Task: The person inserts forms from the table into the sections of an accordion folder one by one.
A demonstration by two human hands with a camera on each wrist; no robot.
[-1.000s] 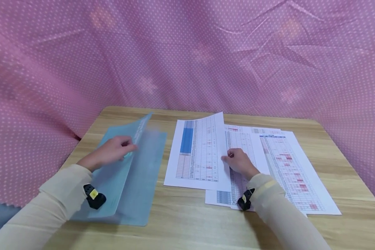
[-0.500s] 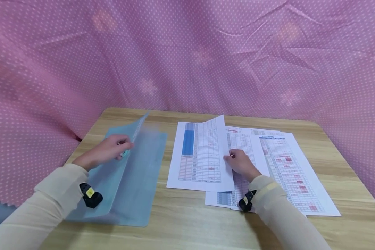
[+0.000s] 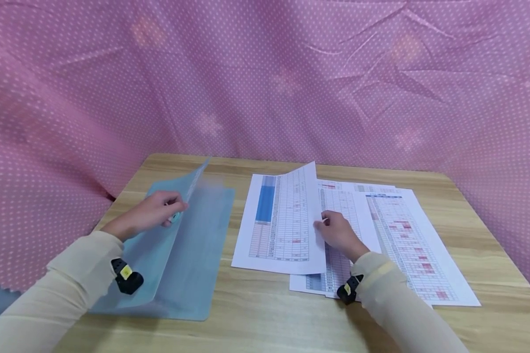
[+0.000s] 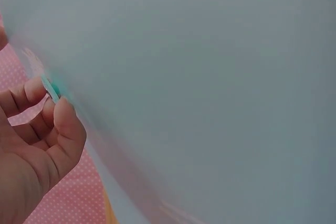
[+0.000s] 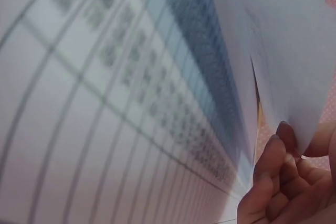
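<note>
A translucent blue folder [image 3: 194, 255] lies on the left of the wooden table [image 3: 265, 318]. My left hand [image 3: 159, 208] pinches the edge of its raised front cover [image 4: 210, 77], holding it lifted open. My right hand [image 3: 337, 230] pinches the right edge of a printed sheet with a blue block [image 3: 282, 220], whose edge curls up off the other sheets. In the right wrist view the fingertips [image 5: 278, 145] grip that paper edge [image 5: 283, 77]. Under the hand lie more printed table sheets [image 3: 406, 240], overlapping.
Pink dotted cloth [image 3: 265, 78] hangs all around the back and sides of the table. Bare wood shows along the front edge and at the far right. Both forearms wear cream sleeves with small black wrist units [image 3: 125, 277].
The blue-block sheet's right edge has lifted a little higher and its lower edge shifted slightly left. The left hand has drawn back slightly, keeping the folder cover raised.
</note>
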